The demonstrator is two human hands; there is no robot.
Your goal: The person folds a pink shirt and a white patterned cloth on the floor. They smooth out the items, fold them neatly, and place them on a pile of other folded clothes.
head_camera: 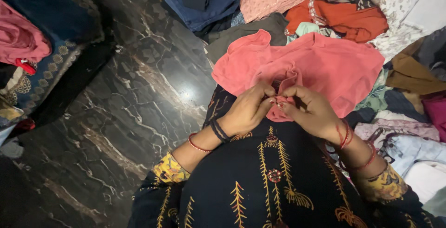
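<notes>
A coral pink garment (320, 63) lies spread over a heap of clothes in front of me. My left hand (248, 109) and my right hand (311, 112) meet at its near edge, both pinching a bunched fold of the pink cloth between the fingertips. Red and dark bangles ring both wrists. My lap, covered in black cloth with gold embroidery (274, 181), fills the bottom of the view.
A pile of mixed clothes (353, 19) in orange, navy, grey and floral prints stretches across the top and right. Dark marble floor (139, 98) lies to the left. More fabric, pink (21, 40) and dark blue, sits at the far left.
</notes>
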